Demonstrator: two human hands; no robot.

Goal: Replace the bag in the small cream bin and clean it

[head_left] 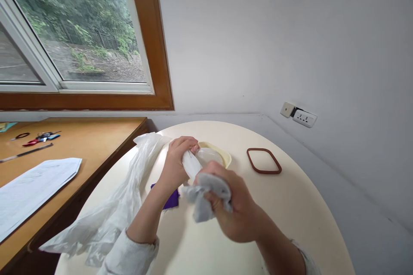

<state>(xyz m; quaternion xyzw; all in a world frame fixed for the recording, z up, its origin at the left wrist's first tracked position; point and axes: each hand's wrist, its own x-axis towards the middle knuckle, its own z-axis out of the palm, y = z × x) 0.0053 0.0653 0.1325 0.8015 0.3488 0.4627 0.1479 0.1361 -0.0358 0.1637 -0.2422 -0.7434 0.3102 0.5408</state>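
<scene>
Cloth (202,206), pale grey and crumpled, sits in the right hand (237,206), whose fingers are curled tightly round it with the thumb pressed into the folds. The left hand (180,154) is partly closed, fingers bent over the far edge of a white piece (191,164); its thumb is hidden. That piece stands tilted over the table (290,223), in front of the cream tub (226,154). Whether it is separate from the tub, I cannot tell. The cloth is blurred and right by the near end of the piece, but contact between them is unclear.

If this is rubbing with the cloth, the left hand does well to hold steady by the rim, keeping the fingers off the surface being rubbed. Folding the bunched cloth into a flatter pad would spread the pressure and reach corners better. Light, even strokes suit the piece, which looks thin and might flex or slip if pushed hard. Loose folds could catch on the tub, so a little more space between them would help. The bag (124,200) lies beside the left arm and the purple scrap (171,201) near that wrist; both could snag a sleeve. The ring (267,172) lies well apart on the right.
</scene>
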